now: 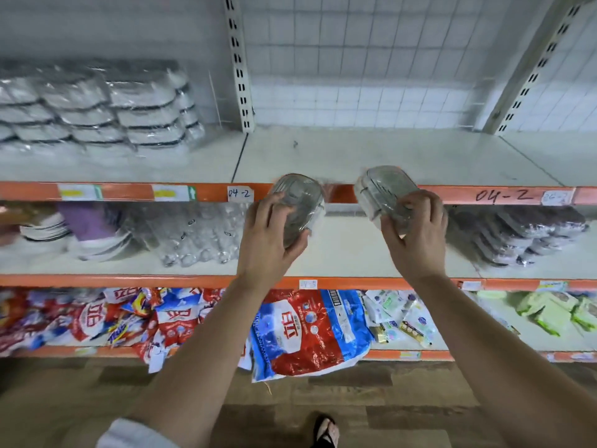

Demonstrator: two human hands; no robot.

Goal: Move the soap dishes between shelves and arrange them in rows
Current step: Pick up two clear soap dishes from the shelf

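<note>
With a dish (298,205) clamped in the left hand (269,234) and another dish (384,192) in the right hand (416,234), both should be set level, side by side, on the top shelf (403,153).

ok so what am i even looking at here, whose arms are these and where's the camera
There is one picture, from a wide-angle camera worn on a person's head, looking forward and down. That is why the shelves bend and you see two bare arms reaching out from below, with a sandalled foot on the floor.

The left hand and the right hand each grip a clear plastic-wrapped soap dish: the left soap dish and the right soap dish. Both are raised in front of the orange edge of the upper shelf, which is mostly bare there.

Further left on that shelf are stacks of wrapped soap dishes. The shelf below holds darker wrapped stacks at the right. The lowest shelf has detergent bags.
</note>
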